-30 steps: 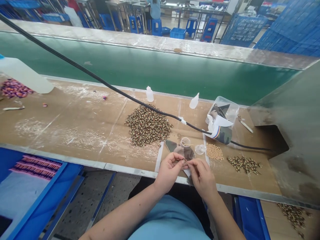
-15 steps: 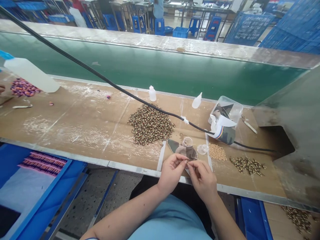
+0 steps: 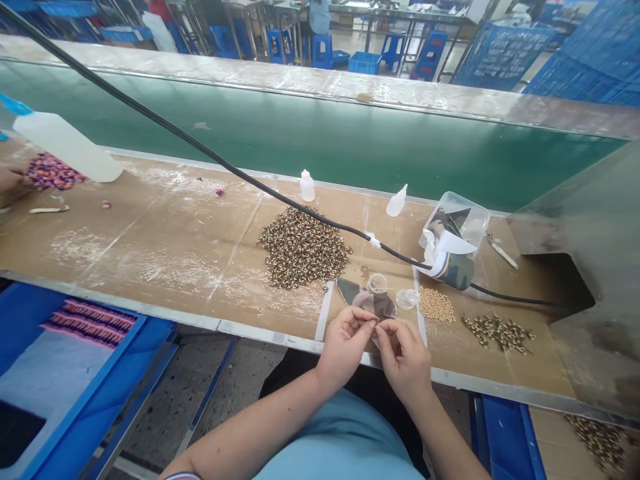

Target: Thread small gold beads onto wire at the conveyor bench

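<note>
My left hand (image 3: pixel 349 341) and my right hand (image 3: pixel 404 352) meet fingertip to fingertip over the table's front edge. Both are closed in a pinch on something tiny that I cannot make out. Just beyond them lies a dark patterned scrap (image 3: pixel 383 305) with a small clear cup (image 3: pixel 377 284) on it. Another clear plastic piece (image 3: pixel 407 299) sits beside it, close to a patch of small tan beads (image 3: pixel 437 305). Right of the beads is a small heap of dark-and-cream pieces (image 3: pixel 497 332). A larger pile of similar pieces (image 3: pixel 304 248) stands left of my hands.
A black cable (image 3: pixel 220 160) crosses over the cardboard-covered table (image 3: pixel 165 233). Two small white bottles (image 3: pixel 307 187) stand at the back, near a clear box (image 3: pixel 470 213). At far left are a large jug (image 3: pixel 65 147) and another person's hand (image 3: pixel 11 183). A blue tray (image 3: pixel 115 380) is below left.
My hands hold nearly the same pinch in the same place. The view has shifted slightly. At the far left, the other person's hand reaches further into view.
</note>
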`<action>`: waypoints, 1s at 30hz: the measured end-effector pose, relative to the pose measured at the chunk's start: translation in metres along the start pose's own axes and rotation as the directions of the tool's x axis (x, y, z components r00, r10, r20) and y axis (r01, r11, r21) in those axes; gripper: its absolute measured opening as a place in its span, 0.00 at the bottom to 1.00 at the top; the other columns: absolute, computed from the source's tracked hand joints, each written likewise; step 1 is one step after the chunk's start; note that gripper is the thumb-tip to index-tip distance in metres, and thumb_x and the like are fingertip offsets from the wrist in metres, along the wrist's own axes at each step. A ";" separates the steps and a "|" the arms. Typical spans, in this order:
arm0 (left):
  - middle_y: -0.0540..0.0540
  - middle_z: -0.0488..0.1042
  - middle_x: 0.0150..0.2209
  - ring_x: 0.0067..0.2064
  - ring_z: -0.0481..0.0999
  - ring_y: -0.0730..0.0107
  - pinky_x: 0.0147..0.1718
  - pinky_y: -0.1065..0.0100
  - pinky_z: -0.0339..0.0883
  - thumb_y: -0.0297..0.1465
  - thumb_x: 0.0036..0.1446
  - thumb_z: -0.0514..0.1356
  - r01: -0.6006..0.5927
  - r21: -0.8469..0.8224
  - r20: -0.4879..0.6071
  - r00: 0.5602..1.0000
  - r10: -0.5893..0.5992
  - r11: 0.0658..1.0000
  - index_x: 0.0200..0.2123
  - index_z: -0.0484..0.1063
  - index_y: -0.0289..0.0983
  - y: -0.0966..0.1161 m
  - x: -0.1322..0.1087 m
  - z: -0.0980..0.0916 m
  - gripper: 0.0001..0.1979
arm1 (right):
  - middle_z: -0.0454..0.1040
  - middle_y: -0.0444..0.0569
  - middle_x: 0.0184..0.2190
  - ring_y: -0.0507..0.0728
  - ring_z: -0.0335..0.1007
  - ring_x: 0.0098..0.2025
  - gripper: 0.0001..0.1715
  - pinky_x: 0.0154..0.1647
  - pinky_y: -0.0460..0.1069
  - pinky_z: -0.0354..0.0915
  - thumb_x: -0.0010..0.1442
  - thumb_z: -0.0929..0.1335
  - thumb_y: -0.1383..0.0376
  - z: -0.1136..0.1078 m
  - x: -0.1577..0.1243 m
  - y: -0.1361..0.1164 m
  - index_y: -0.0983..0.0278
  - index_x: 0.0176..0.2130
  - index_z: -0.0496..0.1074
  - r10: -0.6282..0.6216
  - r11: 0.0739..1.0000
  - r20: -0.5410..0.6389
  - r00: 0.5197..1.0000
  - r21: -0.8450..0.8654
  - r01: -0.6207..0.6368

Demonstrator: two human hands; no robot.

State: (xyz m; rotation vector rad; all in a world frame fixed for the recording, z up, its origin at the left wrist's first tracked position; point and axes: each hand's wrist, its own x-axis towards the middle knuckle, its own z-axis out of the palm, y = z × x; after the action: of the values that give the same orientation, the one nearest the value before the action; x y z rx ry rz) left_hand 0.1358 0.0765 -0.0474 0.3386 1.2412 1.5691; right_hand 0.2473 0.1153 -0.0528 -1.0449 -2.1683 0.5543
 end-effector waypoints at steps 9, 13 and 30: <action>0.49 0.74 0.28 0.32 0.73 0.72 0.35 0.69 0.67 0.35 0.43 0.67 -0.026 -0.031 -0.028 0.999 0.025 0.999 0.27 0.69 0.36 -0.004 -0.001 -0.001 0.12 | 0.74 0.47 0.31 0.52 0.73 0.32 0.10 0.31 0.45 0.69 0.63 0.62 0.62 -0.005 0.000 0.004 0.60 0.35 0.72 -0.074 0.997 0.024 0.997 -0.012 0.074; 0.50 0.74 0.27 0.29 0.72 0.73 0.34 0.69 0.67 0.34 0.44 0.67 -0.029 -0.031 0.001 1.000 0.029 0.999 0.28 0.69 0.36 -0.003 -0.001 -0.001 0.11 | 0.74 0.47 0.31 0.50 0.73 0.31 0.09 0.30 0.43 0.68 0.63 0.63 0.64 -0.011 0.003 0.008 0.61 0.35 0.72 -0.121 0.993 0.074 0.990 -0.007 0.122; 0.50 0.74 0.24 0.28 0.73 0.74 0.35 0.68 0.67 0.35 0.42 0.68 0.037 -0.034 0.042 0.999 -0.035 0.999 0.28 0.70 0.35 0.003 0.002 -0.003 0.13 | 0.72 0.46 0.30 0.50 0.70 0.29 0.08 0.27 0.44 0.66 0.62 0.62 0.65 -0.008 0.003 0.006 0.62 0.33 0.70 0.009 0.987 0.049 0.999 0.158 -0.016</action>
State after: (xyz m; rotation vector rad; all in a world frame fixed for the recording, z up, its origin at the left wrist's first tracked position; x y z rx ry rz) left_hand 0.1308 0.0769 -0.0473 0.3226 1.1810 1.5439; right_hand 0.2546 0.1222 -0.0502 -0.9685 -2.1213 0.7520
